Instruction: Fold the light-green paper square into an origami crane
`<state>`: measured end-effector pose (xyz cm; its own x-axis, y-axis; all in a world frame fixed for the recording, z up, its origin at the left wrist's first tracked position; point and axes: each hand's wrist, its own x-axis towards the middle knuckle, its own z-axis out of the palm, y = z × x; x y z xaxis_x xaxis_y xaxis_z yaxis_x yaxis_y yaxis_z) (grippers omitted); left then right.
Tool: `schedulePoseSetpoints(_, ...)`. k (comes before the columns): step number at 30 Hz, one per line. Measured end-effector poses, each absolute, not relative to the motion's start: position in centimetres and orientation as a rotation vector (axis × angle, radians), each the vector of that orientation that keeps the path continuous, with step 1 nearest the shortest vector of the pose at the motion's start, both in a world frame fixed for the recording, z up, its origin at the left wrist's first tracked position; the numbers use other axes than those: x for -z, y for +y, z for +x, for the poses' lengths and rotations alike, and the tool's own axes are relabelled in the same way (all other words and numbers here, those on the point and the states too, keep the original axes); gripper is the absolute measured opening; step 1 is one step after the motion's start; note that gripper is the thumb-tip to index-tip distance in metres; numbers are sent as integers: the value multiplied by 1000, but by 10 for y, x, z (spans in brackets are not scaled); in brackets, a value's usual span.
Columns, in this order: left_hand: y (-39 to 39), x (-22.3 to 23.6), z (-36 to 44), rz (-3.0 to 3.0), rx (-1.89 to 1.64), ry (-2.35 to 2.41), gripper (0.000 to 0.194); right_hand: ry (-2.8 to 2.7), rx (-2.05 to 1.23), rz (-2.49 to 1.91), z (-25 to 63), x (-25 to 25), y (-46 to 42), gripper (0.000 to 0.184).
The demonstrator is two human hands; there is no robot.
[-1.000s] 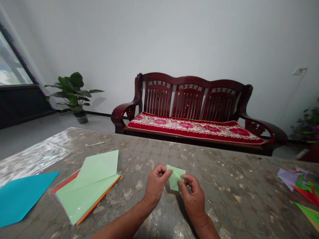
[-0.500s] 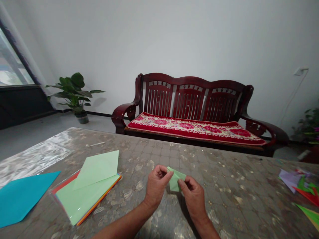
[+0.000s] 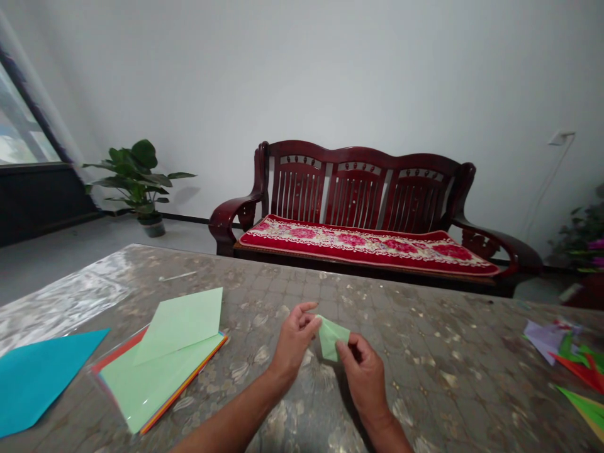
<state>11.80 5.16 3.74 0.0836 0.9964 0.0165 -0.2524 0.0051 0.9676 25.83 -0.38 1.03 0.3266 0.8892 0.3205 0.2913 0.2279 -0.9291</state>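
Observation:
A small folded piece of light green paper point(image 3: 332, 340) is held up just above the patterned tabletop point(image 3: 264, 415). My right hand point(image 3: 364, 371) pinches its right side between thumb and fingers. At the paper's upper left corner, the thumb and a finger of my left hand point(image 3: 293, 336) close on the tip, while the index finger is lifted off. Folds show across the paper's face; its back is hidden.
Left of my hands lies a stack of coloured paper point(image 3: 165, 371) with a light green sheet point(image 3: 189, 321) on top. A blue sheet point(image 3: 42, 377) is farther left. Folded coloured papers point(image 3: 578, 352) sit at the right edge. Behind the table stands a wooden bench point(image 3: 358, 195).
My left index finger has lifted and the left hand has shifted slightly left, showing more of the paper's upper left corner. My right hand keeps its pinch. The view has shifted slightly.

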Motion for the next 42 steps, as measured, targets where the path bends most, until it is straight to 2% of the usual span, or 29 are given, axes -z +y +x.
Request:
schedulePoseSetpoints(5, 46, -33, 118, 1153, -1371, 1035, 32, -1375, -288, -1349, 266, -4, -5, 20)
schedulePoseSetpoints(13, 42, -33, 118, 1197, -1370, 1075, 30, -1497, -111, -1312, 273, 4, -4, 18)
schedulePoseSetpoints(21, 45, -30, 117, 1210, -1358, 1050, 33, -1523, -127, -1303, 276, 4, -3, 13)
schedulePoseSetpoints(26, 48, -25, 116, 1218, -1368, 1058, 25, -1462, -150, -1335, 277, 8, -1, 16)
schedulePoseSetpoints(35, 44, -24, 116, 1255, -1360, 1078, 25, -1366, -236, -1393, 270, 2, -2, 23)
schedulePoseSetpoints(42, 45, -28, 113, 1482, -1288, 1107, 16, -1318, -311, -1424, 268, -1, -1, 25)
